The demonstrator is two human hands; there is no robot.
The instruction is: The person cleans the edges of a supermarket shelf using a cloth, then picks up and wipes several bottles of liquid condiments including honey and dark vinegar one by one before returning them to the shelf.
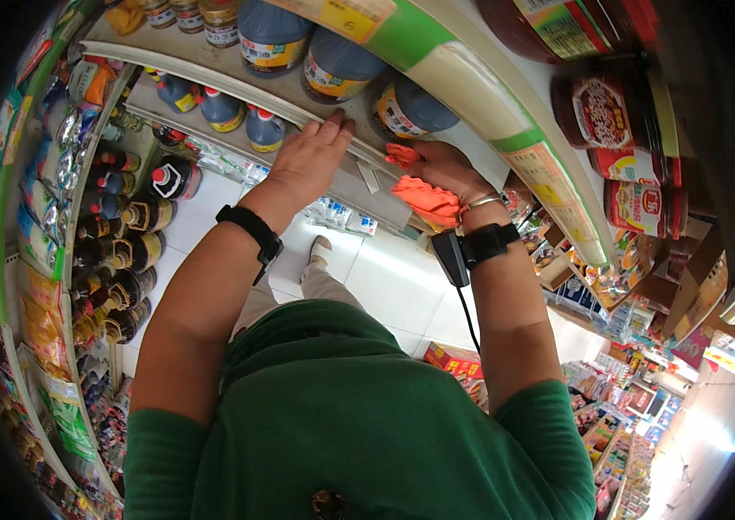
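My left hand [313, 157] lies with its fingers spread on the front edge of a metal store shelf [211, 81], holding nothing. To its right, my right hand [448, 170] grips a crumpled orange cloth [429, 200] at the same shelf, with part of the cloth poking out by the thumb side. Large plastic jugs of dark sauce [336, 65] stand on this shelf just beyond both hands; the nearest jug [409, 110] is right behind my right hand. Smaller red-capped jugs [266, 129] sit on the shelf below, left of my left hand.
A higher shelf with a green and cream price rail [471, 84] curves above my right hand and bears jars of red sauce [601, 110]. Dark bottles [136, 250] line a lower shelf at left, beside bagged goods [46, 312]. White floor tiles [380, 286] lie below. A cable hangs from my right wrist.
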